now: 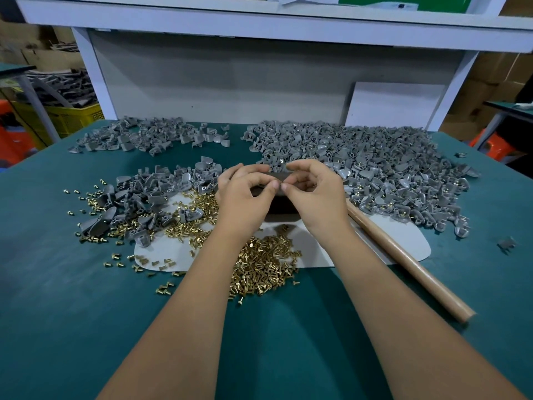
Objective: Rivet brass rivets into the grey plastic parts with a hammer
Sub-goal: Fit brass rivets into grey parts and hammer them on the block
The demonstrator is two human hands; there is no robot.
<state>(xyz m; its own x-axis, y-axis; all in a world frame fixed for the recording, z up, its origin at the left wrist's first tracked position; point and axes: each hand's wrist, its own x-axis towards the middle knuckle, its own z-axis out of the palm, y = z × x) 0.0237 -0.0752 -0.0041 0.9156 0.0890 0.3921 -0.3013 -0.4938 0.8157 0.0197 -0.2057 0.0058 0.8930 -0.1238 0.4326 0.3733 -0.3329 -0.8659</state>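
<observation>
Both my hands meet over the dark block (281,207) at mid-bench: left hand (245,197) and right hand (315,197) with fingers curled, tips together, apparently pinching a small piece I cannot identify. Large right pile (383,174) shows brass already seated, probably done; left pile (150,197) and loose rivets (265,264) remain. Hammer handle (409,264) lies beside my right wrist, unheld. Near bench edge has open room; piles crowd the sides.

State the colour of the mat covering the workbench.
Dark teal green mat, seen in the head view.
</observation>
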